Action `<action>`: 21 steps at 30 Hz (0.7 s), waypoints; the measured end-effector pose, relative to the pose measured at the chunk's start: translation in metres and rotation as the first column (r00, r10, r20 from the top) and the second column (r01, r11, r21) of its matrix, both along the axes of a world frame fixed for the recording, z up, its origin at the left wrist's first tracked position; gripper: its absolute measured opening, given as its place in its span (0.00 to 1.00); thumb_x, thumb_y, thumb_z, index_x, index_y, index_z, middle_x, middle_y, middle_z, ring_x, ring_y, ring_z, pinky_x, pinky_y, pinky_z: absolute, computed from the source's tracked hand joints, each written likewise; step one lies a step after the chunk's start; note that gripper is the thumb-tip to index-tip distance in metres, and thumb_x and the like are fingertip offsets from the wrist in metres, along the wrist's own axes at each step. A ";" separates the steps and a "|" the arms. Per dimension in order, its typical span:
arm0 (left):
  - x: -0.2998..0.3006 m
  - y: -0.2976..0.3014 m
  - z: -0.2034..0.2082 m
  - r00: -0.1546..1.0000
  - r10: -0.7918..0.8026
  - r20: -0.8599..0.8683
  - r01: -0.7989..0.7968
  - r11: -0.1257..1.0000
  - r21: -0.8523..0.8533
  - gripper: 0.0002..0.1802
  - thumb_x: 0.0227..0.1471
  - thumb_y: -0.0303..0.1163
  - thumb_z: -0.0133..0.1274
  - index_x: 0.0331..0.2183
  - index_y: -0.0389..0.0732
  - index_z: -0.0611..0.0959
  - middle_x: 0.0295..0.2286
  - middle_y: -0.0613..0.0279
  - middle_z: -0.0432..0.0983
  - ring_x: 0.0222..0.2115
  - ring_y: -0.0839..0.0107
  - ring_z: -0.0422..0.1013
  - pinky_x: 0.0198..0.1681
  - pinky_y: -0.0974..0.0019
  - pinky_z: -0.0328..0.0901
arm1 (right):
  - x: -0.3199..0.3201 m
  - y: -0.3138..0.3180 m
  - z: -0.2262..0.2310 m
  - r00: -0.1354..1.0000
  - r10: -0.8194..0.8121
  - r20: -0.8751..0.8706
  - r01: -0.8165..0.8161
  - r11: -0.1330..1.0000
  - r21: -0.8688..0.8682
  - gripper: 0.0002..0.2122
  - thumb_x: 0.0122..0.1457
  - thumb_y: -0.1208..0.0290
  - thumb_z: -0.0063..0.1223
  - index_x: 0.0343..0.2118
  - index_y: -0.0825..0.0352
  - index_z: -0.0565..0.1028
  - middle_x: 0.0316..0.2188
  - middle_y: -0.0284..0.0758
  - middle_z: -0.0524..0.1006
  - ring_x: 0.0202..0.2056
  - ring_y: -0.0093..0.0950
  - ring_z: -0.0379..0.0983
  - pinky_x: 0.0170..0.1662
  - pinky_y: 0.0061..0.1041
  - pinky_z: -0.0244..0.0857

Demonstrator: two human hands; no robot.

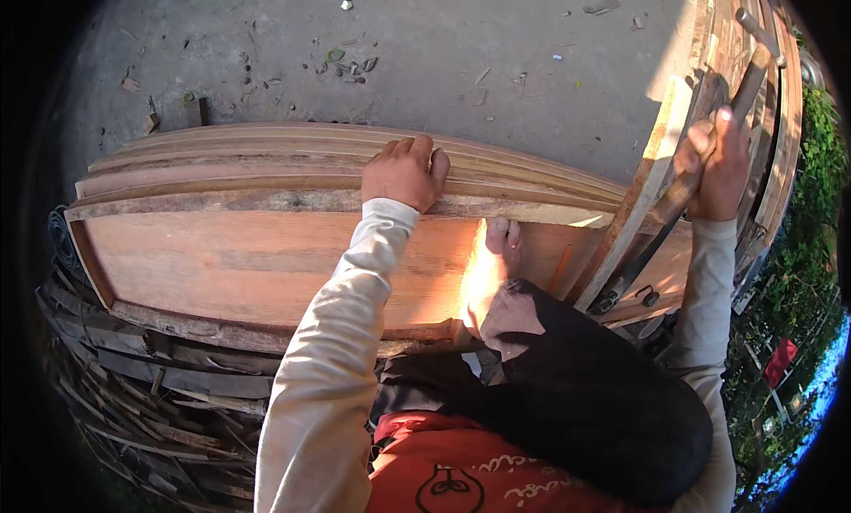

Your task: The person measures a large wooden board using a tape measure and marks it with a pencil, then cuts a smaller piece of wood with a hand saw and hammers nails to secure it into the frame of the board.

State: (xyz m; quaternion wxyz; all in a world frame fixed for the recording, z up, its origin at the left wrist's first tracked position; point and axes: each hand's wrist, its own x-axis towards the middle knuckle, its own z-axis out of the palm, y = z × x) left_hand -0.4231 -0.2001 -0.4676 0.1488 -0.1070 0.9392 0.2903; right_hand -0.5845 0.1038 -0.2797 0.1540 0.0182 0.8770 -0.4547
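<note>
My left hand is wrapped over the top edge of a long wooden board, the upper side of a shallow wooden panel frame. Several more boards lie side by side just beyond it. Raised at the right, my right hand grips a hammer by its wooden handle. The hammer's metal head points to the far right, above stacked timber. My bare foot stands on the reddish panel inside the frame, close to the left hand.
An upright timber leans across the frame's right end, below the right hand. Long planks run along the far right. Scrap wood is piled at the lower left. Debris lies on the concrete floor. Green plants grow at the right.
</note>
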 end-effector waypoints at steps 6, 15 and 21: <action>0.013 0.005 -0.009 0.996 -0.017 -0.084 0.017 1.000 -0.006 0.13 0.54 0.42 0.55 0.28 0.42 0.80 0.28 0.57 0.81 0.32 0.55 0.78 0.35 0.52 0.74 | 0.054 -0.015 -0.012 0.652 0.165 0.740 -0.337 0.937 0.088 0.13 0.68 0.59 0.47 0.34 0.64 0.63 0.18 0.28 0.67 0.13 0.22 0.63 0.18 0.23 0.60; 0.003 0.014 -0.008 0.998 -0.021 -0.063 0.023 0.999 0.038 0.13 0.52 0.41 0.56 0.33 0.43 0.83 0.31 0.56 0.82 0.34 0.54 0.78 0.37 0.52 0.73 | 0.078 0.003 -0.033 0.909 -0.085 0.409 0.003 0.980 0.198 0.12 0.69 0.62 0.46 0.39 0.65 0.63 0.18 0.28 0.67 0.13 0.21 0.64 0.17 0.23 0.60; 0.002 0.005 -0.012 0.999 -0.021 -0.044 0.022 0.999 0.027 0.13 0.52 0.42 0.56 0.34 0.43 0.83 0.31 0.57 0.82 0.35 0.54 0.78 0.37 0.52 0.73 | 0.032 -0.021 -0.018 0.703 0.163 0.693 -0.236 0.972 0.010 0.12 0.69 0.60 0.46 0.35 0.64 0.65 0.18 0.28 0.67 0.10 0.19 0.60 0.16 0.22 0.59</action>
